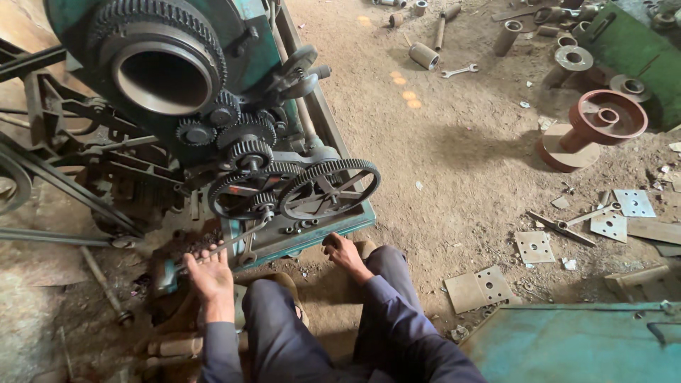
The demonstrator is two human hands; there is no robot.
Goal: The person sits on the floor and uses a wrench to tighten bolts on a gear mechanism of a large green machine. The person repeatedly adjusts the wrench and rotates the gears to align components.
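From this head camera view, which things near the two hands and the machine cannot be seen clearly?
- Left hand: a thin rod crosses its fingers; a grip cannot be confirmed.
- Right hand: its fingers curl down onto the dirt floor, hiding anything under them.
- Green machine: top and left are cut by the frame edge.
- Small bolts on the machine base: too small to count.
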